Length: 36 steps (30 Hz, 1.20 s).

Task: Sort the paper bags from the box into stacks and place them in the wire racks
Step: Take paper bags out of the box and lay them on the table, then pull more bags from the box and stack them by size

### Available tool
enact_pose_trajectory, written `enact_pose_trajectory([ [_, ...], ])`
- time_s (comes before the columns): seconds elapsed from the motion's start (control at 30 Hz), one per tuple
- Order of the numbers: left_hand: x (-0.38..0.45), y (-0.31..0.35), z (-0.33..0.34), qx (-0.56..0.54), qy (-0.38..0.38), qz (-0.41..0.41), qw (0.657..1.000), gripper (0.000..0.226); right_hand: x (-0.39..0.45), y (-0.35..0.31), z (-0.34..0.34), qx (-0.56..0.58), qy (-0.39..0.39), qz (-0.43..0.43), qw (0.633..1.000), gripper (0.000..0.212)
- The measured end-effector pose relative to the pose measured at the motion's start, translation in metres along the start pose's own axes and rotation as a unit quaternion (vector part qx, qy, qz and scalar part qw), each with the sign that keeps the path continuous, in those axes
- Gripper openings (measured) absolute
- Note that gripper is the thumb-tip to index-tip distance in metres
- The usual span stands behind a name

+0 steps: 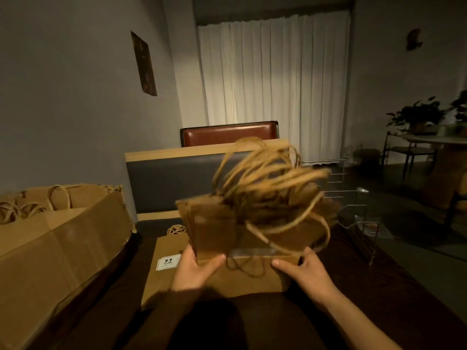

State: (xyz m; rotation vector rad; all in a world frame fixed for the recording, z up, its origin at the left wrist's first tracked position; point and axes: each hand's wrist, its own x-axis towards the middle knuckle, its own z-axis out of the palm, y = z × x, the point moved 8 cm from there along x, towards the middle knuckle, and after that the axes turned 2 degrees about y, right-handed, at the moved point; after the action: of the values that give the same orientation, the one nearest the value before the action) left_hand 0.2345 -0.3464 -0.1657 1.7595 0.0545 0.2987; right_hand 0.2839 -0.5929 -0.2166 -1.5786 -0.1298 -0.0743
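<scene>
Stack of paper bags (214, 228) gripped between left hand (194, 269) and right hand (303, 271); next, carry right of box (63, 248) into wire rack (358, 218).

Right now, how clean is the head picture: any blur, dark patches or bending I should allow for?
Head view: the room is dim and warm-toned; the handles of the stack of bags smear with motion blur, while both hands read fairly sharp; the lap area at bottom sinks into shadow; the curtain is the brightest patch; wide-angle bending tilts the walls; the wire rack looks faint.
</scene>
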Motion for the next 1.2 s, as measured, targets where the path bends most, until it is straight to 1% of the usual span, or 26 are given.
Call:
enact_pose_trajectory([
  [0.03, -0.001, -0.018, 0.004, 0.006, 0.016, -0.027, 0.999, 0.027, -0.005, 0.009, 0.0, 0.017, 0.007, 0.017, 1.0, 0.043],
  [0.07, -0.002, -0.025, 0.008, 0.045, 0.017, -0.032, 0.998, 0.018, -0.009, 0.017, 0.002, 0.02, 0.001, 0.031, 0.999, 0.042],
  [0.1, -0.003, -0.028, 0.009, 0.056, 0.025, -0.029, 0.998, 0.026, -0.012, 0.023, 0.005, 0.016, -0.008, 0.035, 0.999, 0.043],
  [0.13, -0.005, -0.033, 0.006, -0.001, 0.047, -0.061, 0.997, 0.037, -0.013, 0.025, 0.004, 0.004, -0.014, 0.033, 0.999, 0.047],
  [0.17, -0.007, -0.033, 0.012, -0.059, 0.034, -0.06, 0.996, 0.045, -0.013, 0.025, 0.005, 0.005, -0.016, 0.027, 0.999, 0.049],
  [0.2, -0.006, -0.037, 0.018, -0.067, 0.011, -0.042, 0.997, 0.058, -0.014, 0.021, 0.003, 0.009, -0.009, 0.022, 1.0, 0.049],
  [0.23, -0.006, -0.04, 0.02, -0.071, 0.007, -0.064, 0.995, 0.073, -0.013, 0.018, 0.002, 0.011, -0.001, 0.017, 1.0, 0.046],
  [0.27, -0.001, -0.042, 0.022, -0.04, 0.012, -0.062, 0.997, 0.083, -0.013, 0.016, 0.0, 0.008, 0.006, 0.014, 1.0, 0.045],
  [0.3, 0.002, -0.047, 0.022, -0.046, 0.012, -0.069, 0.996, 0.085, -0.012, 0.014, 0.001, 0.001, 0.008, 0.014, 1.0, 0.043],
  [0.37, 0.006, -0.057, 0.022, -0.071, -0.015, -0.085, 0.994, 0.084, -0.009, 0.017, 0.002, -0.019, 0.009, 0.023, 1.0, 0.041],
  [0.4, 0.01, -0.057, 0.021, -0.096, -0.011, -0.089, 0.991, 0.081, -0.007, 0.016, 0.003, -0.024, 0.011, 0.029, 0.999, 0.039],
  [0.47, 0.022, -0.056, 0.023, -0.122, -0.014, -0.087, 0.989, 0.065, 0.003, 0.014, 0.003, -0.042, 0.026, 0.046, 0.998, 0.039],
  [0.5, 0.03, -0.056, 0.024, -0.113, -0.005, -0.089, 0.99, 0.058, 0.008, 0.011, 0.002, -0.062, 0.037, 0.047, 0.996, 0.043],
  [0.57, 0.046, -0.059, 0.027, -0.047, 0.018, -0.111, 0.993, 0.053, 0.022, 0.004, -0.001, -0.132, 0.071, 0.041, 0.988, 0.058],
  [0.63, 0.063, -0.067, 0.035, 0.036, 0.019, -0.131, 0.99, 0.047, 0.035, 0.004, -0.005, -0.234, 0.094, 0.046, 0.967, 0.066],
  [0.7, 0.074, -0.081, 0.048, 0.117, 0.005, -0.157, 0.981, 0.039, 0.043, 0.012, -0.004, -0.346, 0.091, 0.065, 0.932, 0.058],
  [0.73, 0.08, -0.086, 0.053, 0.169, 0.003, -0.158, 0.973, 0.039, 0.044, 0.015, -0.002, -0.405, 0.084, 0.073, 0.907, 0.051],
  [0.77, 0.082, -0.086, 0.056, 0.234, -0.001, -0.158, 0.959, 0.042, 0.045, 0.015, 0.0, -0.461, 0.078, 0.073, 0.881, 0.046],
  [0.83, 0.087, -0.078, 0.058, 0.377, -0.005, -0.139, 0.916, 0.051, 0.047, 0.005, 0.006, -0.547, 0.062, 0.058, 0.833, 0.042],
  [0.87, 0.086, -0.072, 0.057, 0.423, -0.009, -0.129, 0.897, 0.06, 0.046, -0.002, 0.011, -0.571, 0.052, 0.049, 0.818, 0.042],
  [0.9, 0.085, -0.063, 0.055, 0.445, -0.012, -0.114, 0.888, 0.069, 0.043, -0.011, 0.017, -0.582, 0.045, 0.035, 0.811, 0.044],
  [0.97, 0.08, -0.038, 0.048, 0.445, -0.016, -0.073, 0.892, 0.082, 0.039, -0.034, 0.035, -0.581, 0.03, -0.021, 0.813, 0.048],
  [1.03, 0.073, 0.004, 0.018, 0.424, 0.004, -0.012, 0.906, 0.08, 0.031, -0.071, 0.073, -0.55, -0.008, -0.116, 0.827, 0.05],
  [1.07, 0.068, 0.03, -0.002, 0.421, 0.021, 0.029, 0.907, 0.077, 0.024, -0.094, 0.096, -0.524, -0.033, -0.168, 0.834, 0.048],
  [1.13, 0.05, 0.083, -0.055, 0.437, 0.059, 0.101, 0.892, 0.069, 0.005, -0.144, 0.152, -0.467, -0.087, -0.268, 0.838, 0.041],
  [1.2, 0.027, 0.132, -0.119, 0.468, 0.102, 0.144, 0.866, 0.054, -0.017, -0.194, 0.212, -0.415, -0.137, -0.344, 0.831, 0.036],
])
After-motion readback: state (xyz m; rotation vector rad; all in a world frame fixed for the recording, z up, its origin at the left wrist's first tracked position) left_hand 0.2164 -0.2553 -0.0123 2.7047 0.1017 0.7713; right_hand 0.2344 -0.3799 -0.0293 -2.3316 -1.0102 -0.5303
